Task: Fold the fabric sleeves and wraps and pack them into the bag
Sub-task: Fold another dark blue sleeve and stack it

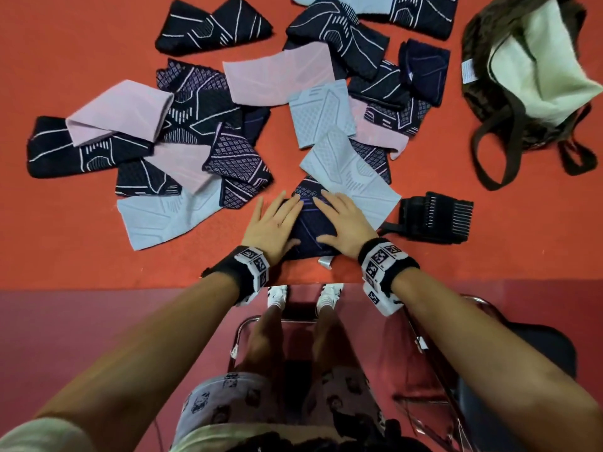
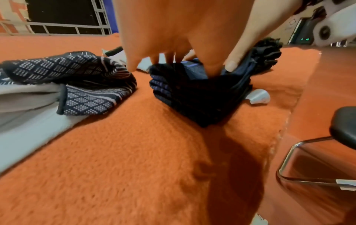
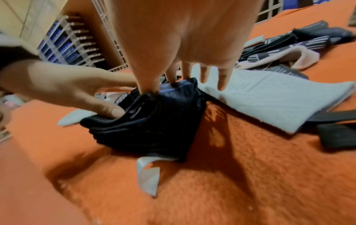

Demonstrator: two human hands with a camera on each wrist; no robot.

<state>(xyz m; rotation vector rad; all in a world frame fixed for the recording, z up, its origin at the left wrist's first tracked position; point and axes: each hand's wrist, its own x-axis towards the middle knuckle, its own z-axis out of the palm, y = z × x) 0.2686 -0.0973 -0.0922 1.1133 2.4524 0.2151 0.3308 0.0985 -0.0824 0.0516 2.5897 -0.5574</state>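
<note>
A folded dark navy sleeve (image 1: 308,228) lies near the table's front edge, several layers thick in the wrist views (image 2: 194,97) (image 3: 154,123). My left hand (image 1: 272,223) presses flat on its left side and my right hand (image 1: 342,223) on its right, fingers straight, thumbs on the near part. A pale label (image 3: 148,175) sticks out from under it. Unfolded navy, pink and light blue sleeves (image 1: 202,125) are spread behind. The brown bag (image 1: 535,70) with pale lining lies open at the far right.
A light blue sleeve (image 1: 352,177) lies under my right fingertips, and a black strap wrap (image 1: 437,216) sits just right of my hand. The orange cloth covers the table (image 1: 98,239); its front edge runs below my wrists. A dark chair (image 1: 522,353) stands at my right.
</note>
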